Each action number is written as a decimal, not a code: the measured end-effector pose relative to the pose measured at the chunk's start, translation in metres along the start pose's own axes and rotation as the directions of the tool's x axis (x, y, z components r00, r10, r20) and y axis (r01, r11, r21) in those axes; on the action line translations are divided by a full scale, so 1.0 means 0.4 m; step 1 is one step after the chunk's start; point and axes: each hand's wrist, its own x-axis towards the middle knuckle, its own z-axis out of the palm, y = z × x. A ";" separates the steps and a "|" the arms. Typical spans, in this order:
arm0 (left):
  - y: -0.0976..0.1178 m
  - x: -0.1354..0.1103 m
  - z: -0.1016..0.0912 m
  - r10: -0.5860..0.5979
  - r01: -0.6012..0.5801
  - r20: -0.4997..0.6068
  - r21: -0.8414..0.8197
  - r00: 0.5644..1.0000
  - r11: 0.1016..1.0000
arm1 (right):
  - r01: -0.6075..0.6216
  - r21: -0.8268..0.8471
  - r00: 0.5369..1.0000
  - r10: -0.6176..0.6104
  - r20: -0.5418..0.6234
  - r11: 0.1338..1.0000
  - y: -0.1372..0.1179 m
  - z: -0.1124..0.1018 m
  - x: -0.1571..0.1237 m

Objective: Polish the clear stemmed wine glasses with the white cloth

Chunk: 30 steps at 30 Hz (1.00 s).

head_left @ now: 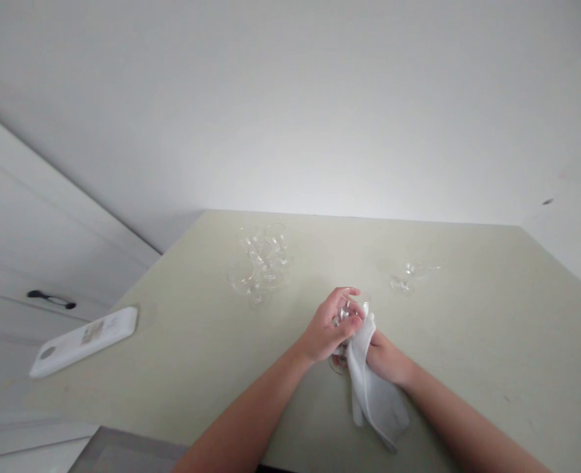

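Observation:
My left hand is wrapped round the bowl of a clear stemmed glass held over the pale green table. My right hand, partly hidden behind it, grips a white cloth that runs up to the glass and hangs down toward the table. The foot of the glass shows faintly below my left hand.
A cluster of several clear glasses stands at the back left of the table. One glass lies on its side at the back right. A white phone-like slab rests at the table's left edge. White cabinets with a dark handle stand left.

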 end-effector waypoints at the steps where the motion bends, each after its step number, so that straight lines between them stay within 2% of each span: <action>1: 0.001 0.000 0.000 -0.004 0.004 0.000 0.002 1.000 1.000 | -0.001 -0.003 1.000 0.001 -0.001 1.000 0.000 0.000 0.000; 8: 0.006 0.000 0.000 -0.005 0.005 0.009 0.017 1.000 1.000 | 0.017 -0.023 1.000 -0.017 -0.017 1.000 -0.009 0.003 -0.003; 12: 0.007 -0.001 0.002 -0.027 0.027 -0.009 0.018 1.000 0.999 | 0.020 -0.043 1.000 -0.019 0.015 0.999 -0.011 0.003 -0.004; 20: 0.007 -0.002 0.001 -0.036 0.036 0.002 0.019 0.999 0.999 | 0.010 -0.003 1.000 -0.010 0.013 1.000 -0.019 0.010 -0.006; 30: 0.012 -0.004 0.002 -0.042 0.042 0.013 0.028 0.999 0.999 | 0.033 -0.059 0.999 -0.034 -0.014 0.998 -0.018 0.005 -0.008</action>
